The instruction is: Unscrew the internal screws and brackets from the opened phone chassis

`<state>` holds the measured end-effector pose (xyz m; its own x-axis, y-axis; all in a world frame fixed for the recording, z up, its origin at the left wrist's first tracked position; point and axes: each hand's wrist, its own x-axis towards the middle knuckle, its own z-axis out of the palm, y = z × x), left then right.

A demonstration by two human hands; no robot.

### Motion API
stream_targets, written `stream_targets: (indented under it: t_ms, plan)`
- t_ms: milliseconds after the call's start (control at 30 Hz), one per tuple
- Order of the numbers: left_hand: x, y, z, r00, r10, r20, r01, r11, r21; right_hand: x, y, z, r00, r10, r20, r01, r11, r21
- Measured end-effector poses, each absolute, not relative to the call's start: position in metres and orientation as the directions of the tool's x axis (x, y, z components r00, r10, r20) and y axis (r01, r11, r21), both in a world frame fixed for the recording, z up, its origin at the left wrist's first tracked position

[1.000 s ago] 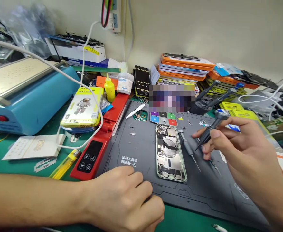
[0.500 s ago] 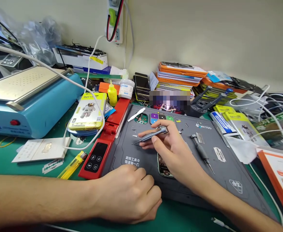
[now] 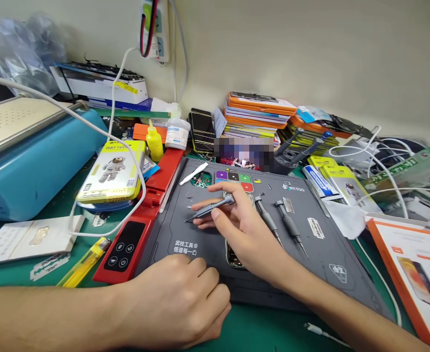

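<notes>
My right hand [image 3: 233,220] is above the grey work mat [image 3: 207,244], its fingers around a slim grey precision screwdriver [image 3: 210,208]. The screwdriver lies slantwise with its thin tip toward the left, close to the mat. Partly beneath that hand is an opened phone [image 3: 235,255], its inner parts showing at the lower edge. My left hand [image 3: 185,298] rests as a closed fist at the front edge of the mat; nothing sticks out of it, and its palm is hidden. Two more screwdrivers, one nearer [image 3: 269,220] and one farther right [image 3: 291,227], lie on the mat.
Left of the mat are a red device with a touch panel [image 3: 124,249], a yellow lighter [image 3: 84,261] and a blue heating plate [image 3: 42,166]. A razor blade [image 3: 316,228] lies at right. A white cable [image 3: 126,230] loops across the left side.
The view has turned right, so everything sits farther left. My right hand has shifted slightly left over the mat, uncovering the nearer lying screwdriver. My left fist looks unchanged.
</notes>
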<state>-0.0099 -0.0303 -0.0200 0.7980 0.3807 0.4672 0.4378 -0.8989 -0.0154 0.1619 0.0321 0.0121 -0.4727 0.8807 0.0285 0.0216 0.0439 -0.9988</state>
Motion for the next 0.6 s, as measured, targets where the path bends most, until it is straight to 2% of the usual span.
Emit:
stream_targets:
  t_ms: [167,233,333,467,600]
  plan:
    - [-0.010,-0.032,-0.018,0.805,0.381,0.455,0.419,-0.908,0.017,0.167,0.030,0.020,-0.436,0.898,0.062,-0.047,0.046,-0.998]
    - [-0.010,-0.033,-0.014,0.797,0.405,0.448,0.418,-0.905,0.076,0.175,0.027,0.023,-0.405,0.912,0.061,-0.070,0.035,-0.997]
    - [-0.011,-0.033,-0.009,0.762,0.522,0.383,0.427,-0.850,0.309,0.192,0.022,0.022,-0.340,0.939,0.051,-0.111,0.014,-0.994]
    - [-0.010,-0.032,-0.010,0.617,0.708,0.345,0.393,-0.656,0.644,0.213,0.016,0.017,-0.229,0.973,0.037,-0.177,-0.004,-0.984]
    - [-0.004,-0.029,-0.014,0.471,0.835,0.283,0.331,-0.465,0.821,0.221,0.007,0.016,-0.140,0.990,0.009,-0.206,-0.020,-0.978]
